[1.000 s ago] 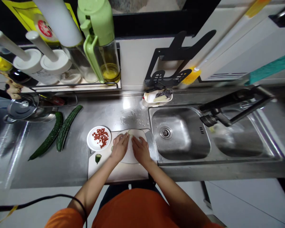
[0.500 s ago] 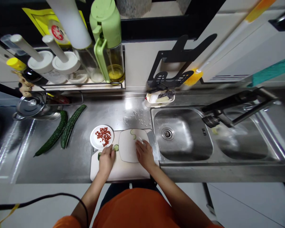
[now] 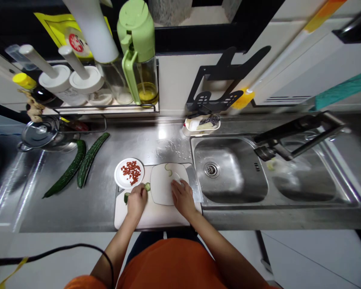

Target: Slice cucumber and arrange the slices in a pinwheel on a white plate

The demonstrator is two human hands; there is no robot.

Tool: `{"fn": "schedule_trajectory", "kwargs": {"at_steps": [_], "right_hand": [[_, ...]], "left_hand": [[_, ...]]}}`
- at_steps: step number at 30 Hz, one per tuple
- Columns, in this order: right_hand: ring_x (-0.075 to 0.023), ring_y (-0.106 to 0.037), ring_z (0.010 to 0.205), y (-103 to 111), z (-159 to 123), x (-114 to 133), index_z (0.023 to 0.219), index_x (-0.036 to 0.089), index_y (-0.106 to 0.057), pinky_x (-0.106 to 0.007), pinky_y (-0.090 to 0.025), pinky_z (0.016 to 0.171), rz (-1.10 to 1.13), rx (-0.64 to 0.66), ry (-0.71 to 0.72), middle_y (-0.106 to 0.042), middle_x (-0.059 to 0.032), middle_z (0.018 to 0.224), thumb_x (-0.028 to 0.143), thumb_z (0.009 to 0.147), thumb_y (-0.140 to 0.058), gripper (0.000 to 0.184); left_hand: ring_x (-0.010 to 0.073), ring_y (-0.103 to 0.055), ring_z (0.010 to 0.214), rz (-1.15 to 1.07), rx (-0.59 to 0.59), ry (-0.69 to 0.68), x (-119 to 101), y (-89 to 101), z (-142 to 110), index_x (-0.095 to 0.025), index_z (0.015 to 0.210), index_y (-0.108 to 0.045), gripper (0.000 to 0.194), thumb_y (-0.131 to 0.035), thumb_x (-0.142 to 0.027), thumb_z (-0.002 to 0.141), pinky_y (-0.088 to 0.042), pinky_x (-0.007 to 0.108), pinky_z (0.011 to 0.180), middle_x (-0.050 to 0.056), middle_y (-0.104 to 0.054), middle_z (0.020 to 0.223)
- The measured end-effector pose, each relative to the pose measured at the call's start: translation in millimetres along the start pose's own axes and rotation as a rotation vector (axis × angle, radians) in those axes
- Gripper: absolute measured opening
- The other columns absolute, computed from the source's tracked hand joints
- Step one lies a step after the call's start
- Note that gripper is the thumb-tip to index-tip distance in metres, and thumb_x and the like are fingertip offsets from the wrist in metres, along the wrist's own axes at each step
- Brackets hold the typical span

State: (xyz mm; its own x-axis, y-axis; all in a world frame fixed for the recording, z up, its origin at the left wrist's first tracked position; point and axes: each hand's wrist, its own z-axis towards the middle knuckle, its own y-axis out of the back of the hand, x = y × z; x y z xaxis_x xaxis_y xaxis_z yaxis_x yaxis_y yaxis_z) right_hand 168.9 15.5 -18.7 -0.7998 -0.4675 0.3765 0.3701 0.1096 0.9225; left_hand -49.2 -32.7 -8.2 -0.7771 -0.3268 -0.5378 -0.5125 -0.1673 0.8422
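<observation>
My left hand (image 3: 137, 200) is over the left part of the white cutting board (image 3: 165, 220), its fingers closed on a small cucumber slice (image 3: 147, 186). A dark green cucumber piece (image 3: 126, 197) lies just left of that hand. My right hand (image 3: 183, 198) rests with its fingers stretched over the right side of a squarish white plate (image 3: 161, 192); whatever is under the fingertips is hidden. Thin cucumber slices form a curved line (image 3: 169, 168) near the plate's top. Behind my left hand, a round white plate (image 3: 117, 177) holds chopped red bits (image 3: 131, 172).
Two whole cucumbers (image 3: 88, 162) lie on the steel counter to the left. A double sink (image 3: 231, 172) with a black faucet (image 3: 285, 134) is to the right. A seasoning rack (image 3: 108, 107) with jars and a green-topped oil bottle (image 3: 138, 36) stands behind.
My left hand has shifted slightly to the right, showing more of the dark cucumber piece beside it. The right hand stays nearly in place on the plate.
</observation>
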Motion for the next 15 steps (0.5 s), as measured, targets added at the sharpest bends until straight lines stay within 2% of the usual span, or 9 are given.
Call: {"fn": "schedule_trajectory", "kwargs": {"at_steps": [4,9,15], "right_hand": [[-0.029,-0.037,0.12,-0.2,-0.7,0.4,0.122,0.02,-0.06,-0.044,-0.037,0.091,0.003,-0.008,0.002,-0.058,-0.0103,0.124,0.019,0.089,-0.047,0.035],[-0.029,-0.037,0.12,2.3,1.4,3.5,0.117,0.019,-0.062,-0.045,-0.037,0.092,0.071,-0.025,0.003,-0.06,-0.009,0.121,0.018,0.089,-0.047,0.033],[-0.0238,-0.049,0.107,2.9,14.9,15.8,0.11,0.017,-0.064,-0.043,-0.039,0.094,0.338,-0.032,0.033,-0.065,-0.0093,0.109,0.016,0.086,-0.048,0.03]], "left_hand": [[0.0162,-0.06,0.068,-0.041,-0.018,0.006,-1.5,1.7,1.2,-0.019,0.081,-0.064,0.018,-0.046,-0.022,0.083,-0.043,0.026,0.069,0.003,-0.064,0.072],[0.0145,-0.056,0.064,-0.142,-0.033,0.056,3.3,5.1,1.1,-0.02,0.078,-0.063,0.014,-0.052,-0.028,0.079,-0.042,0.025,0.065,0.001,-0.063,0.072],[0.0093,-0.048,0.053,-0.489,0.134,0.256,0.2,16.9,4.0,-0.019,0.074,-0.06,0.013,-0.058,-0.032,0.072,-0.037,0.02,0.055,-0.005,-0.053,0.057]]}}
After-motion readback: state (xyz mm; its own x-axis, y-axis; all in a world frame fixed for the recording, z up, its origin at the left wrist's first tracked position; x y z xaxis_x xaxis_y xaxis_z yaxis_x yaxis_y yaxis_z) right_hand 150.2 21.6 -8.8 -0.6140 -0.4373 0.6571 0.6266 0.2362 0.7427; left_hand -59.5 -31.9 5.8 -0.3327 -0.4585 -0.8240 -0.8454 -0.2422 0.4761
